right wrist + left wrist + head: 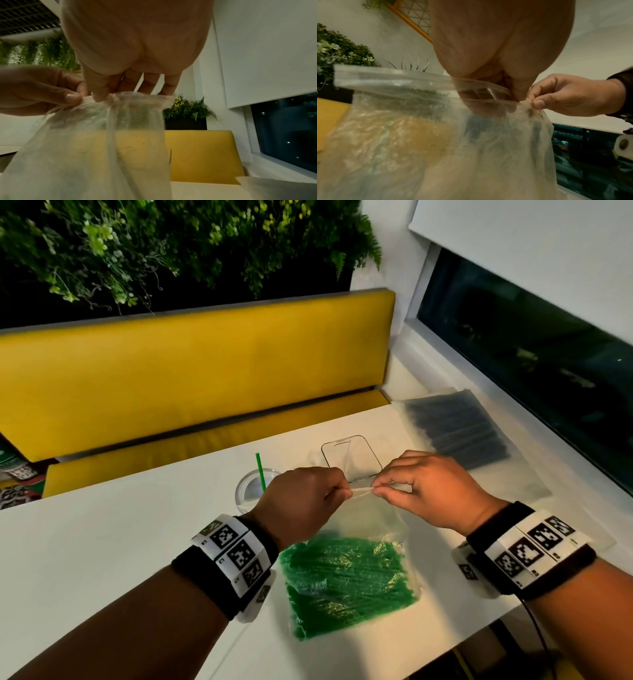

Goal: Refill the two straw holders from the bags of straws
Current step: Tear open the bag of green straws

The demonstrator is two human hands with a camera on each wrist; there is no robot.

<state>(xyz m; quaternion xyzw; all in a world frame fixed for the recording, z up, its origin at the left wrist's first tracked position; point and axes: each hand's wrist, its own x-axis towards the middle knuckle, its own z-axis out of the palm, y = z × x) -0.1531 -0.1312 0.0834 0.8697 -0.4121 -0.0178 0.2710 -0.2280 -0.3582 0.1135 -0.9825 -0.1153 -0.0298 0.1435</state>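
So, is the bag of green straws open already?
Partly: both hands pinch the green straw bag's top, and its zip strip gapes there.

Green straws (346,577) in clear zip bag (363,515). Black straws (459,433) in frosted clear bag (513,481). Single green straw (260,470) in clear round holder (245,491). Clear square holder (352,455), dark outline at rim. White table (102,542). Yellow bench seat (191,371). Green plant wall (171,248), pale yellow-green leaf tips, dark backing. White blind (531,251) over dark window (531,364). Black wristbands (191,573), white blocks with black-and-white square marker patterns (236,549).
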